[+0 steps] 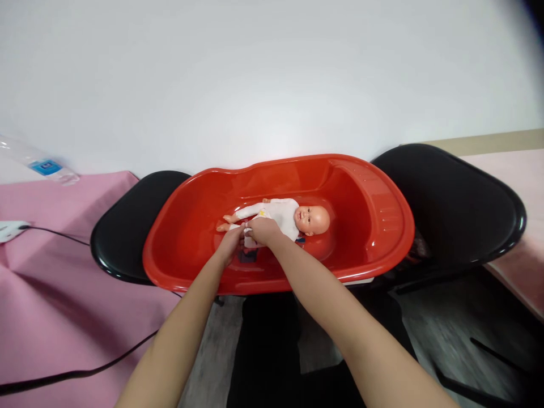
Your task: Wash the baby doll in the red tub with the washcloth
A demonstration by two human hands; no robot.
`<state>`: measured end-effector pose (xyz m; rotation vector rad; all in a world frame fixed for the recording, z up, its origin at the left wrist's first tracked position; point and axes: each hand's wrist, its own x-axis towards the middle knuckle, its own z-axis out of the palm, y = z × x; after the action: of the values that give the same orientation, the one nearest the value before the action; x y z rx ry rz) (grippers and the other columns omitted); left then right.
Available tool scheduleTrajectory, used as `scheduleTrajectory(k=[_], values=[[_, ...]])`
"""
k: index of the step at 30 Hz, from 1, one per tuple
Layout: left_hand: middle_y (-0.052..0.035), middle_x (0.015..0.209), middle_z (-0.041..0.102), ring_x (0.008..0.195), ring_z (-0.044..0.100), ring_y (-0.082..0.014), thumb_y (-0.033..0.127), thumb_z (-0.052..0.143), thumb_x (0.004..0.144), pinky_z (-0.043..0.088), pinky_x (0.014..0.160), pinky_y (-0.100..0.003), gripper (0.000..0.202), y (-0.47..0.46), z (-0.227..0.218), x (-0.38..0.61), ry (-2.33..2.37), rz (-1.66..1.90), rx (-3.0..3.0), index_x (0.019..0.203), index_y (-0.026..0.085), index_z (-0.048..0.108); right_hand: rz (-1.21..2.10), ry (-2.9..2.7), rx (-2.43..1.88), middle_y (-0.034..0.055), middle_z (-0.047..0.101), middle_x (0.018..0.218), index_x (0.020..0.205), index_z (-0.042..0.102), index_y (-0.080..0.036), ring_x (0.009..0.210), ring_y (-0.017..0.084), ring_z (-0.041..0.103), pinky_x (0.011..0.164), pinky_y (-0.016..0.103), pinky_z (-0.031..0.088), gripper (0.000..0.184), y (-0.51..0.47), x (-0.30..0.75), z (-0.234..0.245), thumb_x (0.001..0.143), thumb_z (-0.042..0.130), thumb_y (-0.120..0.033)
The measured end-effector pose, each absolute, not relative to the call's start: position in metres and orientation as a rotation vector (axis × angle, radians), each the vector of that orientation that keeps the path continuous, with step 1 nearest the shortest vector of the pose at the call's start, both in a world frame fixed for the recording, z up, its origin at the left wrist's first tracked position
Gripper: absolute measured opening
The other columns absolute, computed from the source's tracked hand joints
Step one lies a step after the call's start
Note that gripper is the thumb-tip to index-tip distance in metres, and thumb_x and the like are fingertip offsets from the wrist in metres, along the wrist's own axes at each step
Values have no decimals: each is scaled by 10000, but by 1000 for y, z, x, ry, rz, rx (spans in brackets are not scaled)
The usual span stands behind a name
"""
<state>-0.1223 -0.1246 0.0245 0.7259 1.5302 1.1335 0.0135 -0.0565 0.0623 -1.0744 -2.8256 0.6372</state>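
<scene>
In tub (178, 252), doll (284, 214), under right hand (262, 231)

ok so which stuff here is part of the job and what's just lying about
Part of the job:
doll, with the left hand and right hand at its white clothing
red tub around it

Seemingly just lying about:
clear bottle with blue label
white box and its black cord
</scene>
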Motion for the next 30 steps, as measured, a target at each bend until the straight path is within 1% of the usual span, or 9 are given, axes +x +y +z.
scheduleTrajectory(k=[5,9,11,14,18,21,23,27,30], values=[[-47,749,717,591,662,-188,579,679,918,513,603,-288,402,-125,25,-121,1530,1138,683,996,185,648,715,-2850,-1111,168,795,1155,1249,785,-156,1090,311,748,930,352,565,320,-58,16,64,955,670,-208],[-53,762,724,602,678,-191,547,664,944,525,614,-289,370,-125,26,-121,1538,1127,654,1001,182,645,723,-2828,-1122,172,802,1106,1099,825,-126,1040,308,761,901,342,566,222,-59,18,67,921,694,-151],[-55,754,721,616,693,-199,540,653,952,529,616,-289,365,-125,27,-121,1534,1123,644,1017,181,642,699,-2817,-1141,161,805,1098,1065,826,-128,1033,297,762,879,326,564,200,-59,18,67,911,698,-136],[-71,753,719,624,699,-212,539,625,967,531,622,-302,378,-124,27,-120,1517,1111,656,1031,167,649,687,-2787,-1180,145,809,1072,1047,825,-136,1006,272,767,846,301,563,178,-57,17,65,921,703,-165],[-102,823,739,694,713,-229,524,595,988,544,656,-318,383,-125,29,-118,1492,1118,676,1070,154,656,750,-2698,-1172,151,808,994,959,832,-139,915,256,762,817,302,562,127,-53,15,60,918,724,-194],[-106,878,756,766,718,-232,456,564,1015,562,708,-309,323,-125,31,-116,1512,1121,687,1108,159,651,754,-2642,-1159,157,808,1010,988,827,-123,914,252,747,805,295,543,185,-52,14,60,961,660,-196],[-111,905,763,796,721,-238,440,534,1028,575,738,-312,337,-126,31,-116,1522,1098,688,1172,155,644,723,-2602,-1157,152,807,1048,1031,816,-119,948,245,739,816,282,523,228,-52,13,61,997,618,-227],[-134,951,761,854,736,-269,547,520,1013,610,811,-367,506,-127,31,-118,1539,1006,692,1311,151,618,677,-2440,-1177,135,786,1179,1114,776,-142,1065,242,712,883,290,503,301,-51,12,61,1057,533,-310],[-128,947,756,852,739,-278,557,574,969,617,820,-391,531,-127,29,-120,1576,954,706,1322,164,616,729,-2249,-1245,109,781,1165,1145,732,-184,1042,232,710,880,306,509,367,-48,11,59,1096,445,-407]])
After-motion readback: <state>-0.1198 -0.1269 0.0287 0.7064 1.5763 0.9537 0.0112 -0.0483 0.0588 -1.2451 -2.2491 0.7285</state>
